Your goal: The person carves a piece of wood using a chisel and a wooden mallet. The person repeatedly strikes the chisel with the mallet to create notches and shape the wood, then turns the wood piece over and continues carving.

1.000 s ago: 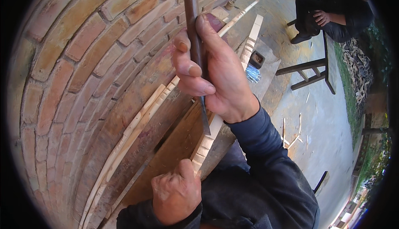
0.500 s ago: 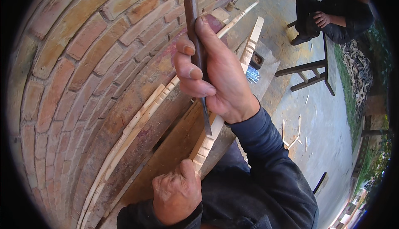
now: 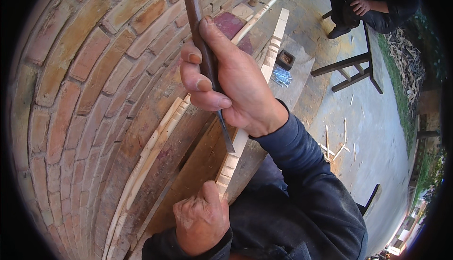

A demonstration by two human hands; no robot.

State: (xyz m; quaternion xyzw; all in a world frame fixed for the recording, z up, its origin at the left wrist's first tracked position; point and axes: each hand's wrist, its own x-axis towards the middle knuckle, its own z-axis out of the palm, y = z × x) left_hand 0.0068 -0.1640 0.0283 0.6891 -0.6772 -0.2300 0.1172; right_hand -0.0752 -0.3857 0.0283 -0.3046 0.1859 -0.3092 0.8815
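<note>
My right hand (image 3: pixel 240 87) is wrapped round the dark wooden handle of a long chisel (image 3: pixel 194 5), thumb along it. The slanted blade tip rests on a pale squared wooden strip (image 3: pixel 228 168), which has several crosswise cuts along it. Below, my left hand (image 3: pixel 202 220) is closed on the near end of that strip, knuckles up; its fingertips are hidden. The strip runs away under my right hand over a wooden plank (image 3: pixel 184 198). To the left lie long pale notched rods (image 3: pixel 151 146).
A brick wall (image 3: pixel 75 52) curves along the left. Beyond my right hand sit a small dark box (image 3: pixel 286 59) and blue-white thin pieces (image 3: pixel 281 77). At upper right a person (image 3: pixel 373 9) sits by a dark wooden bench (image 3: pixel 351 71). Wood scraps (image 3: pixel 337 151) lie on the concrete.
My right hand and the chisel have shifted left in the picture, the handle tilting further left. The blade stays on the strip. The surroundings have shifted slightly. My left hand keeps its grip.
</note>
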